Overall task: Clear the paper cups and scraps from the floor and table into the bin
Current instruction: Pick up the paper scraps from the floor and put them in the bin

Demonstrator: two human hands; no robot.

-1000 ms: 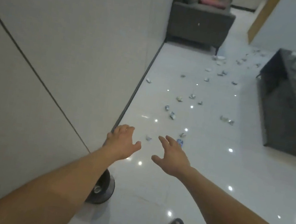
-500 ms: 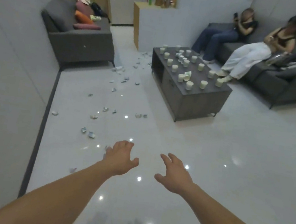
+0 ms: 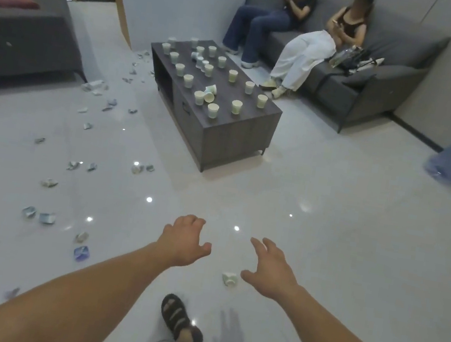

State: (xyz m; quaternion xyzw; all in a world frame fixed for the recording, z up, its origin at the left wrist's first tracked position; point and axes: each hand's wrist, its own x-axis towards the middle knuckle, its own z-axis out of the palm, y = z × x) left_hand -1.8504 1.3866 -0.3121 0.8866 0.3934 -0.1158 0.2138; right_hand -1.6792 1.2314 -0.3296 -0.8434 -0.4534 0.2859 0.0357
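Lots is left: white paper cups (image 3: 213, 110) crowd the dark tabletop (image 3: 228, 92), crumpled scraps (image 3: 49, 183) dot the floor (image 3: 328, 215). Left hand (image 3: 183, 240) and right hand (image 3: 269, 268), grip apart, hold nothing.

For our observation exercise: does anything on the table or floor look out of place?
Yes. Most paper cups on the coffee table stand upright, but two tipped cups lie near its front. Crushed scraps litter the floor to its left, and one crumpled cup lies near the right hand.
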